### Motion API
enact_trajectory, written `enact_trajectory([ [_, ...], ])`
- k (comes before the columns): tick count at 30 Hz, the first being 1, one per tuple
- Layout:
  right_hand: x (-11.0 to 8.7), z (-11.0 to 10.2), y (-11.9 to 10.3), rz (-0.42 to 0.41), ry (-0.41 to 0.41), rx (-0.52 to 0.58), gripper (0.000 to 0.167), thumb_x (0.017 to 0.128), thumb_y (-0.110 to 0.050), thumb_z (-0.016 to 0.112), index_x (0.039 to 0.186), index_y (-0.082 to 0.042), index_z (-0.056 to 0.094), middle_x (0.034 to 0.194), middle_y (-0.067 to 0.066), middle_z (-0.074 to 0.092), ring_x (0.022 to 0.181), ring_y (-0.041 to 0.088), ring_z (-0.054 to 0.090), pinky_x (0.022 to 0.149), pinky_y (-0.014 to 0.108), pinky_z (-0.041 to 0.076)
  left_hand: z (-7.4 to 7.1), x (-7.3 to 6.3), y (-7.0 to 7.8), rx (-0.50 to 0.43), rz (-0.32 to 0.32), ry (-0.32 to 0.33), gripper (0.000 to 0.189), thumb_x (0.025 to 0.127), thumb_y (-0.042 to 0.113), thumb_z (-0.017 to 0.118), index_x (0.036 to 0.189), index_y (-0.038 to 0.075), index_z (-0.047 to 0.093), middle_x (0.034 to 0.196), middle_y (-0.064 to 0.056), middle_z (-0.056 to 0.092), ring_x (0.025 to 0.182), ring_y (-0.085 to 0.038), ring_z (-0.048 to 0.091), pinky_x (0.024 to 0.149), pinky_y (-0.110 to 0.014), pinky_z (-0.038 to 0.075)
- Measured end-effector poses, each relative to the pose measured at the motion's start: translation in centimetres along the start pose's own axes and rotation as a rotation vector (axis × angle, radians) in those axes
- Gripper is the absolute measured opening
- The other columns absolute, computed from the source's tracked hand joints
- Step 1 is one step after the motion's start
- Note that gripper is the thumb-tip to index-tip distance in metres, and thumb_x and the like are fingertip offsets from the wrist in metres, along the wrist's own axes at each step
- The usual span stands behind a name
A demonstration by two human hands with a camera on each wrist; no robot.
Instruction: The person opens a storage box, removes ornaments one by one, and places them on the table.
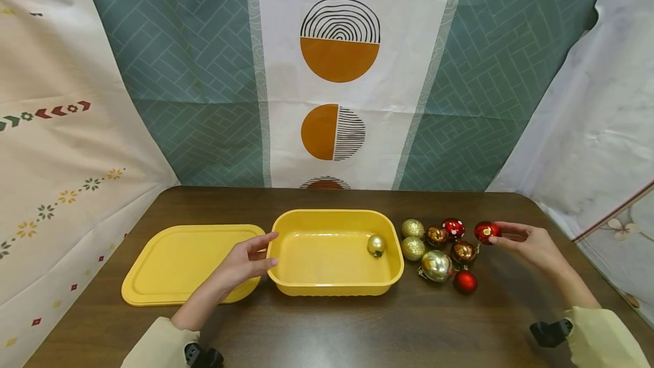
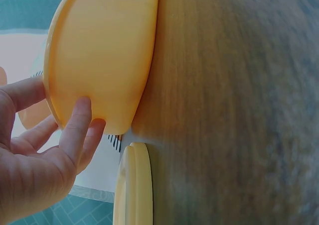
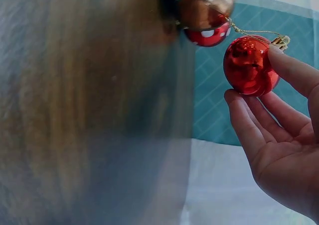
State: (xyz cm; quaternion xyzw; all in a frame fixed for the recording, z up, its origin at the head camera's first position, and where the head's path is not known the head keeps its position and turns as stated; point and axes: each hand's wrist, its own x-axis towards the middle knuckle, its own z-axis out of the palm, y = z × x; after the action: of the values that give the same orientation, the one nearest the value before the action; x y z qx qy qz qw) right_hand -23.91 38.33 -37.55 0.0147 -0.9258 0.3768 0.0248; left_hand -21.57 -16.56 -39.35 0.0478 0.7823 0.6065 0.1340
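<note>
At the right of the table, my right hand (image 1: 531, 246) pinches a shiny red bauble (image 1: 487, 232) between thumb and fingers. In the right wrist view, this bauble (image 3: 250, 65) has a gold cap and string. My left hand (image 1: 247, 263) touches the left end of a yellow plastic container (image 1: 334, 289), its fingers loosely spread. The left wrist view shows the fingertips against the container's outer wall (image 2: 104, 51) and rim. One gold bauble (image 1: 376, 245) lies inside, towards the right.
Several baubles sit right of the container: glittery gold (image 1: 413, 249), large pale gold (image 1: 436, 266), copper (image 1: 464, 252), white-dotted red (image 1: 453, 228) and plain red (image 1: 465, 281). A yellow lid (image 1: 179, 263) lies flat at left. Patterned cloth (image 1: 337, 90) hangs behind the brown table (image 1: 327, 328).
</note>
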Motion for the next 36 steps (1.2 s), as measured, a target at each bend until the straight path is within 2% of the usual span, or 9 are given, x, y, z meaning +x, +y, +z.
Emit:
enact_trajectory([
  [3,0.2,0.2,0.4,0.017,-0.027,-0.003,0.059,0.082,-0.029,0.068,0.123,0.011,0.050,0.108,0.025,0.062,0.077,-0.011,0.055,0.064,0.016,0.048,0.0,0.0,-0.1,0.000,0.001,0.002,0.061,0.084,0.011,0.064,0.138,0.004,0.037,0.137,-0.025,0.037,0.111,-0.034,0.053,0.080,-0.039,0.052],
  [11,0.7,0.8,1.0,0.026,-0.051,-0.045,0.060,0.080,-0.029,0.070,0.119,0.012,0.052,0.111,0.029,0.058,0.077,-0.009,0.056,0.064,0.018,0.048,0.0,0.0,-0.2,-0.005,0.004,-0.002,0.062,0.084,0.013,0.065,0.139,0.005,0.036,0.138,-0.024,0.036,0.113,-0.034,0.052,0.081,-0.038,0.051],
  [13,0.8,1.0,1.2,0.023,-0.055,-0.064,0.059,0.079,-0.028,0.071,0.118,0.012,0.053,0.110,0.030,0.059,0.077,-0.003,0.059,0.064,0.019,0.048,0.0,0.1,-0.1,-0.006,0.000,0.001,0.062,0.084,0.012,0.065,0.138,0.005,0.037,0.137,-0.025,0.037,0.112,-0.034,0.053,0.081,-0.038,0.052],
  [19,1.1,1.5,1.5,0.001,-0.061,-0.096,0.056,0.078,-0.024,0.072,0.115,0.013,0.055,0.105,0.030,0.060,0.086,0.029,0.065,0.061,0.021,0.050,0.0,0.2,0.0,-0.011,-0.006,0.006,0.060,0.084,0.010,0.064,0.137,0.005,0.039,0.135,-0.024,0.039,0.110,-0.033,0.054,0.080,-0.038,0.052],
  [22,1.1,1.7,1.5,-0.008,-0.065,-0.105,0.054,0.078,-0.022,0.072,0.114,0.014,0.055,0.102,0.030,0.061,0.087,0.035,0.064,0.059,0.022,0.050,0.0,0.2,0.0,-0.007,-0.004,0.007,0.060,0.084,0.010,0.065,0.137,0.005,0.039,0.135,-0.024,0.039,0.109,-0.033,0.054,0.081,-0.039,0.052],
  [31,1.2,1.8,1.2,-0.013,-0.055,-0.113,0.053,0.077,-0.021,0.073,0.112,0.015,0.055,0.100,0.029,0.063,0.081,0.025,0.066,0.059,0.021,0.049,0.0,-0.1,-0.1,0.005,0.000,0.013,0.062,0.083,0.013,0.065,0.138,0.006,0.038,0.137,-0.023,0.037,0.111,-0.033,0.053,0.081,-0.039,0.051],
  [36,1.2,1.8,1.4,-0.010,-0.055,-0.106,0.054,0.076,-0.021,0.073,0.112,0.015,0.055,0.101,0.029,0.062,0.081,0.027,0.066,0.059,0.021,0.049,0.0,0.1,-0.1,0.003,0.004,0.012,0.061,0.083,0.012,0.065,0.138,0.006,0.038,0.137,-0.023,0.038,0.109,-0.032,0.054,0.081,-0.038,0.052],
])
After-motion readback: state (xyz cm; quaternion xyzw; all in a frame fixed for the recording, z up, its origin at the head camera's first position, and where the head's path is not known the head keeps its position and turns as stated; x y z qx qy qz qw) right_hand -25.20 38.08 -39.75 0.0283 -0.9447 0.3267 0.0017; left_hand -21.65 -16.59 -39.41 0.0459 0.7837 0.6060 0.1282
